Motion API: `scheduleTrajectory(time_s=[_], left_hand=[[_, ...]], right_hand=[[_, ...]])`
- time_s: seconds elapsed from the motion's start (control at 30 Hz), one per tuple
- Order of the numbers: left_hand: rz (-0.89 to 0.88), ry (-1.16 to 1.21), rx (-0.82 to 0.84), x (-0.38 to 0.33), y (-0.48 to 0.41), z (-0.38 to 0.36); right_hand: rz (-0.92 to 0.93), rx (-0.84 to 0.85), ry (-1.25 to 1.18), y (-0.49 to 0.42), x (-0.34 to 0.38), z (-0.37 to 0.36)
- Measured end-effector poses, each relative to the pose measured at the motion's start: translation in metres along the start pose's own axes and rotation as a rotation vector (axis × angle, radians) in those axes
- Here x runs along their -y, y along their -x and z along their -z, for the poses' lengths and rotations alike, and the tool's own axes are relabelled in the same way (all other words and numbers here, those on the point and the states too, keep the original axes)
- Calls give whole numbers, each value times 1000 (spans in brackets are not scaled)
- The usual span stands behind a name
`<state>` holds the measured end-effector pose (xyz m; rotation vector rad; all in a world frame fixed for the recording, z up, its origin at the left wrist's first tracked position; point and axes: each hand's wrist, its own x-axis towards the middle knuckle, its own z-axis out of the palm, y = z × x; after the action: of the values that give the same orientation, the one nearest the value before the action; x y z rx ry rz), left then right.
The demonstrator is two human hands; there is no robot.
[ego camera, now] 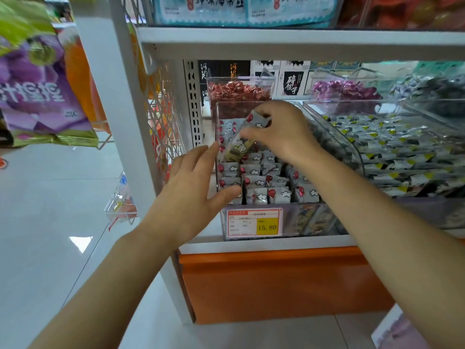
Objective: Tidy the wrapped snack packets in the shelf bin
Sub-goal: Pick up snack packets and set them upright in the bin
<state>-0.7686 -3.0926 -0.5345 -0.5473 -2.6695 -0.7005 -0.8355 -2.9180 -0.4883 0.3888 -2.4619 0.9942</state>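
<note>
A clear plastic shelf bin [289,222] holds several small grey-white wrapped snack packets [254,182] with red dots, lined up in rows. My right hand [281,134] hovers over the bin and pinches a few packets [254,122], one of them with an olive-green label hanging below my fingers. My left hand [193,190] is open at the bin's left front corner, thumb resting on its front rim and fingers spread along its left wall.
A yellow price tag [254,222] reading 15.80 sits on the bin's front. A second clear bin [392,147] of yellow-marked packets stands to the right. Bins of red and purple sweets [239,91] stand behind. The white shelf upright [125,122] is on the left.
</note>
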Motion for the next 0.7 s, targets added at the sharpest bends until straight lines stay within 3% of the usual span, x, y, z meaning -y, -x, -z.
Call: scheduleTrajectory(time_s=[0.17, 0.33, 0.4, 0.5, 0.57, 0.7], left_hand=[[-19, 27, 8, 0, 0, -2], [-18, 51, 24, 0, 1, -4], [-16, 58, 30, 1, 0, -3], [-10, 64, 36, 2, 0, -2], [-12, 69, 36, 2, 0, -2], [-19, 93, 32, 2, 0, -1]], right_hand=[[98, 172, 214, -4, 1, -17], [185, 489, 341, -8, -5, -27], [139, 479, 245, -14, -6, -21], [68, 336, 68, -25, -6, -14], [102, 295, 137, -32, -8, -17], [165, 367, 470, -41, -9, -38]])
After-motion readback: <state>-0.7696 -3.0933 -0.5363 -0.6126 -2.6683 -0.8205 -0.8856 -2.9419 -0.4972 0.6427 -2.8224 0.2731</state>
